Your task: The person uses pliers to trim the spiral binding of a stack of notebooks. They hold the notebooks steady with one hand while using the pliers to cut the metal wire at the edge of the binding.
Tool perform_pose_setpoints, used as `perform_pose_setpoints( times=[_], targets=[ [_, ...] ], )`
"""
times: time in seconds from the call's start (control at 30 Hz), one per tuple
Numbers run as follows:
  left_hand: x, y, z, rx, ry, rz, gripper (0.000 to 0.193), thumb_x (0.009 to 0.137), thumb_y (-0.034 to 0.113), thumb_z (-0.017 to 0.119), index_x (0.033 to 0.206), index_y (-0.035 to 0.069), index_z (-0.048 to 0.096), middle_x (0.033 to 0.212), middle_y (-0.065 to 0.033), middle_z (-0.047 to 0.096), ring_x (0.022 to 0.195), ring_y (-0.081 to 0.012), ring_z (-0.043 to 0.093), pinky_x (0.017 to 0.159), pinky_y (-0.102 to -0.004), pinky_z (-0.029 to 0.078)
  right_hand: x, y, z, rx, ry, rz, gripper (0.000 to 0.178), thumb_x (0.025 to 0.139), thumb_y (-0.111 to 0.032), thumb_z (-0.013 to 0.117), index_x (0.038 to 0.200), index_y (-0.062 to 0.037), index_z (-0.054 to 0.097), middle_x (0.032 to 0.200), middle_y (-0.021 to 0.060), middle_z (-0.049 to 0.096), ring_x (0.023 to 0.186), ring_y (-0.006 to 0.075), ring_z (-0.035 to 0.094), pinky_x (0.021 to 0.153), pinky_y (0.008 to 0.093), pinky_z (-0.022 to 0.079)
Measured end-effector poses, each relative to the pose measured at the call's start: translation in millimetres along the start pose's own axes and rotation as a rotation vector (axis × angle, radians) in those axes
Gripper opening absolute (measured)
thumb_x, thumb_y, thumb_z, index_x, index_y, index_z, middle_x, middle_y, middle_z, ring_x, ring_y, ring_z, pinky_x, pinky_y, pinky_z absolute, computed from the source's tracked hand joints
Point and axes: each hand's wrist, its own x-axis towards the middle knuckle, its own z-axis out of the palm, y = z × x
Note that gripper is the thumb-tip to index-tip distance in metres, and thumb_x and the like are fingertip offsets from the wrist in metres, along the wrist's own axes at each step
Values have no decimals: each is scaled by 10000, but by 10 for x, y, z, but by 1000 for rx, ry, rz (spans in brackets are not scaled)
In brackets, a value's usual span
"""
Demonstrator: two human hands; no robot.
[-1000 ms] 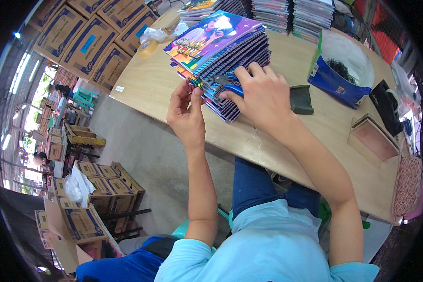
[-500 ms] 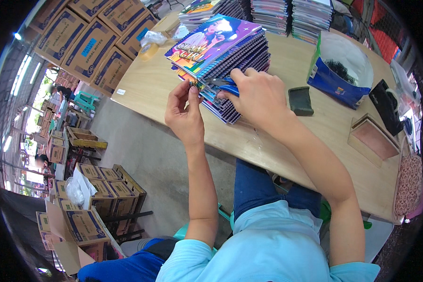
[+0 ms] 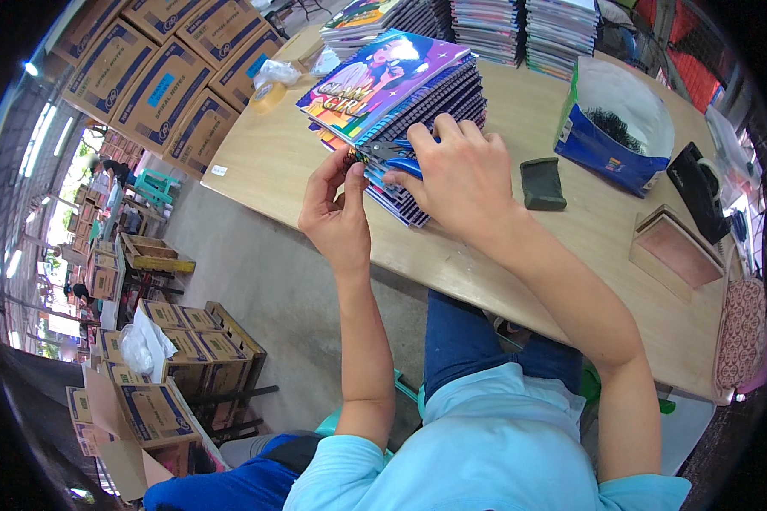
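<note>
A stack of spiral notebooks with purple, illustrated covers stands on the table, bound edges toward me. In my right hand is a pair of blue-handled pliers. Their dark metal jaws point left, at the coil by the near left corner of an upper notebook. At that same corner, my left hand pinches a notebook's coiled edge between thumb and fingers. The fingertips partly hide the coil end.
Right of the stack lie a dark green block and a blue bag of black coils. Farther right are a wooden holder and a black tape dispenser. More notebook stacks line the back; tape sits far left.
The pliers and my right hand have moved slightly left, bringing the jaws closer to my left fingertips. The top notebook has shifted a little; my left hand stays nearly in place.
</note>
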Motion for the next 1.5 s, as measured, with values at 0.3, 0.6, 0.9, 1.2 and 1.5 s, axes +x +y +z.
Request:
perform_pose_setpoints(
  times=[0.3, 0.6, 0.9, 1.2, 1.5],
  targets=[
    [-70, 82, 77, -73, 140, -138, 205, 917, 42, 609, 1108, -31, 627, 1014, -107, 667, 893, -163, 668, 720, -262, 574, -71, 246, -139, 166, -5, -34, 437, 801, -436, 695, 936, -25, 633, 856, 145, 659, 747, 258, 666, 645, 334, 527],
    [-138, 196, 2284, -288, -484, -65, 335, 833, 51, 699, 1151, -20, 621, 1069, -133, 670, 909, -192, 669, 783, -274, 542, -1226, 1426, -880, 1560, 584, 488, 566, 957, -390, 479, 1309, 52, 454, 1035, 105, 608, 881, 186, 585, 804, 336, 468],
    [649, 919, 1168, 111, -737, 387, 404, 851, 68, 664, 1249, 36, 603, 1128, -84, 680, 1009, -168, 639, 929, -337, 487, -1278, 1385, -736, 988, 401, 431, 460, 855, -209, 650, 1240, 10, 529, 1100, 118, 599, 976, 230, 589, 889, 349, 472],
    [1336, 87, 203, 750, -1156, 312, 604, 851, 451, 639, 1407, 288, 466, 1529, -137, 300, 1426, -336, 230, 1155, -484, 173, -464, 318, 182, 499, 259, -28, 466, 745, -287, 724, 1125, -53, 590, 984, 133, 585, 896, 295, 552, 778, 429, 442],
    [1333, 19, 182, 712, -1166, 283, 668, 811, 482, 666, 1413, 280, 461, 1550, -121, 257, 1442, -363, 153, 1155, -520, 125, -294, 101, 408, 399, 282, -55, 452, 755, -297, 713, 1110, -43, 594, 939, 128, 589, 856, 288, 555, 747, 425, 441]
  ],
)
